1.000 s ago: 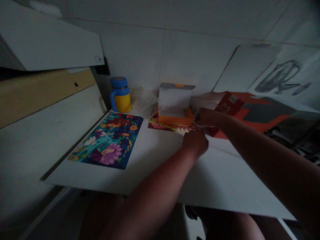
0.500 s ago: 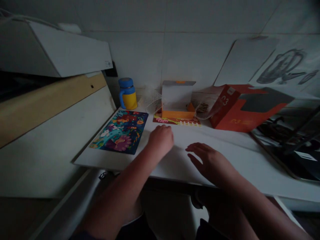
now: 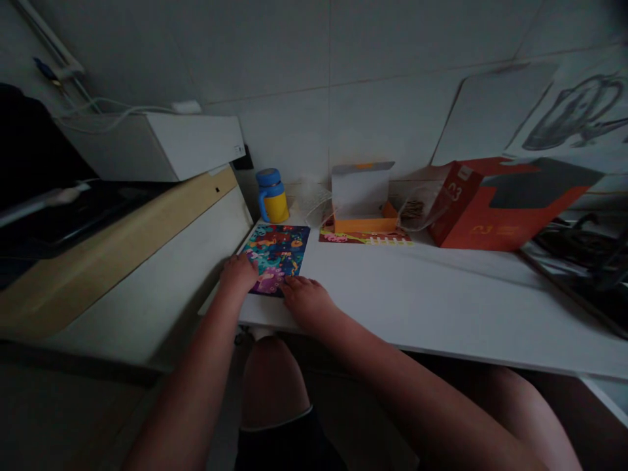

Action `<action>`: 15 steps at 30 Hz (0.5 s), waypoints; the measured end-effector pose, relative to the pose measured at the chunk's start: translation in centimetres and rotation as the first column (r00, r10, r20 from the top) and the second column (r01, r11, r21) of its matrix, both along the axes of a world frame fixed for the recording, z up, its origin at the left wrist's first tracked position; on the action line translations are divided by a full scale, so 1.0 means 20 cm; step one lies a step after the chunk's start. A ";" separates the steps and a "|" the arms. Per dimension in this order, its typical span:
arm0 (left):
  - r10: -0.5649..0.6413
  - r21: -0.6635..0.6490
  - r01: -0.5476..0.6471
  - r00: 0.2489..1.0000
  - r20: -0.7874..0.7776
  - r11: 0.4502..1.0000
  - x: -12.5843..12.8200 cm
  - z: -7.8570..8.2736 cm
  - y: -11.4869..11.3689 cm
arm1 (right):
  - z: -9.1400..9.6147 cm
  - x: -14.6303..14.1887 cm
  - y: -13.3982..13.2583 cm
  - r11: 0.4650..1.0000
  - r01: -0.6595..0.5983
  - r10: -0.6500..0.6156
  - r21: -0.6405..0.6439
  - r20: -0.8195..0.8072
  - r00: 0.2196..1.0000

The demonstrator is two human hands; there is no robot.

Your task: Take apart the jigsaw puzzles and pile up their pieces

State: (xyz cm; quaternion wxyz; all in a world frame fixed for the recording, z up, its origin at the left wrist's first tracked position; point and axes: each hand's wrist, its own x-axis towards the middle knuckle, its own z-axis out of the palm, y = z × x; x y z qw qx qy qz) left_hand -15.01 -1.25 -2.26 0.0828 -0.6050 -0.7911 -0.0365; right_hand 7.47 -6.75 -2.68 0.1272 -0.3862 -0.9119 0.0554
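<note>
A colourful picture puzzle (image 3: pixel 277 248) lies flat near the left end of the white table (image 3: pixel 441 301). My left hand (image 3: pixel 239 271) rests at the puzzle's near left corner with its fingers curled onto the edge. At the near right corner is my right hand (image 3: pixel 307 301). Its fingers are stretched forward, with the tips touching the puzzle's near edge. Both forearms reach in from below, over my bare knees.
Against the tiled wall stand a blue and yellow mug (image 3: pixel 273 195), an open orange box (image 3: pixel 363 206) on a flat printed card (image 3: pixel 366 238), a clear plastic bag (image 3: pixel 422 208) and a large red box (image 3: pixel 495 209). A white device (image 3: pixel 161 144) tops a slanted board at the left.
Both hands drew back from the orange box and bag, crossed the table to the left and came onto the puzzle's near edge. The view swung left and pulled back.
</note>
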 end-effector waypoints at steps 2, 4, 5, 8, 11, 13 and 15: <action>0.011 -0.001 -0.011 1.000 -0.023 1.000 0.00 -0.02 0.00 | 0.02 -0.02 0.02 1.000 0.012 -0.011 -0.025 0.038 0.999; 0.007 0.001 -0.007 0.999 -0.044 1.000 -0.01 -0.02 0.00 | 0.03 -0.01 0.03 0.999 0.005 -0.002 -0.043 0.067 0.998; 0.006 0.000 -0.006 0.999 -0.047 1.000 -0.02 -0.01 -0.01 | 0.03 0.01 0.03 0.999 -0.007 0.011 -0.051 0.074 0.997; 0.037 -0.028 -0.038 0.999 -0.033 0.999 -0.01 0.02 -0.08 | 0.03 0.08 0.04 0.996 -0.073 0.077 -0.055 0.085 0.993; 0.072 -0.057 -0.073 0.997 -0.005 0.996 0.04 0.05 -0.21 | 0.02 0.22 0.04 0.986 -0.155 0.159 -0.055 0.080 0.984; 0.074 -0.076 -0.071 0.997 0.031 0.995 0.11 0.07 -0.32 | 0.01 0.34 0.05 0.980 -0.191 0.194 -0.059 0.052 0.980; 0.062 -0.061 -0.057 0.993 0.097 0.997 0.20 0.08 -0.45 | 0.00 0.48 0.05 0.974 -0.215 0.217 -0.068 0.025 0.976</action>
